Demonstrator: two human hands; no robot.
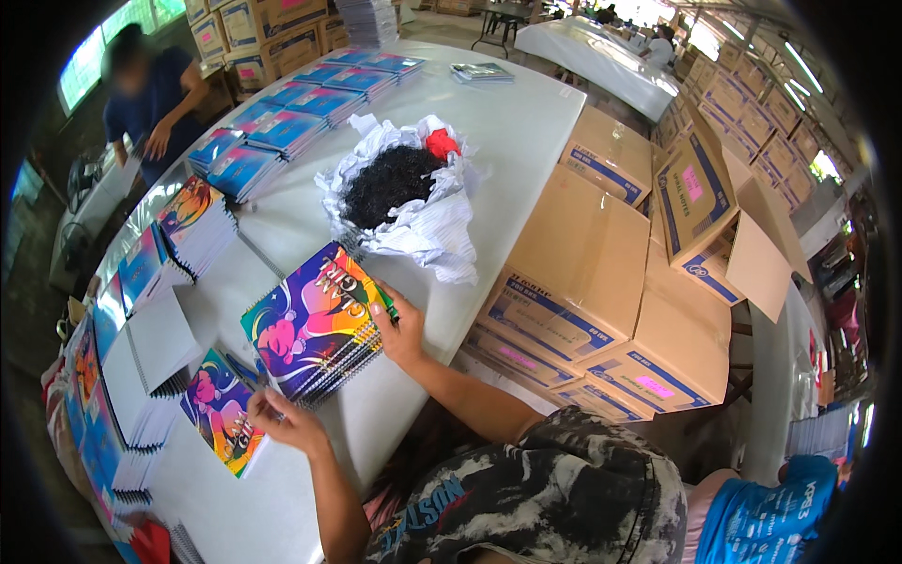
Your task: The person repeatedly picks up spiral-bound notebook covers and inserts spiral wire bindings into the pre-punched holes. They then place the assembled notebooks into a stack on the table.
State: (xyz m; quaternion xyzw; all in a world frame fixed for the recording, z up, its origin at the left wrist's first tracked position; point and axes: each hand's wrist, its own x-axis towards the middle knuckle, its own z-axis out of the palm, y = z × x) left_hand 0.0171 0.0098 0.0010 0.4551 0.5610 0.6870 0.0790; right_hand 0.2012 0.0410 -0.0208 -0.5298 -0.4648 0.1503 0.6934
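- Left hand (287, 423) is gripping the lower left corner of a stack of spiral notebooks (315, 324) with colourful covers, lying on the white table (526, 122).
- Right hand (402, 331) is pressing the stack's right edge, fingers curled around a green marker (385, 301).
- Single notebook (218, 409) is lying just left of the stack.
- Crumpled white paper with black spirals (404, 193) is sitting beyond.
- Cardboard boxes (601, 301) are standing right of the table.

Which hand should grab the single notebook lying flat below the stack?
Probably the left hand: it lies beside the single notebook. The right hand is farther off, steadying the stack of notebooks with a green marker.
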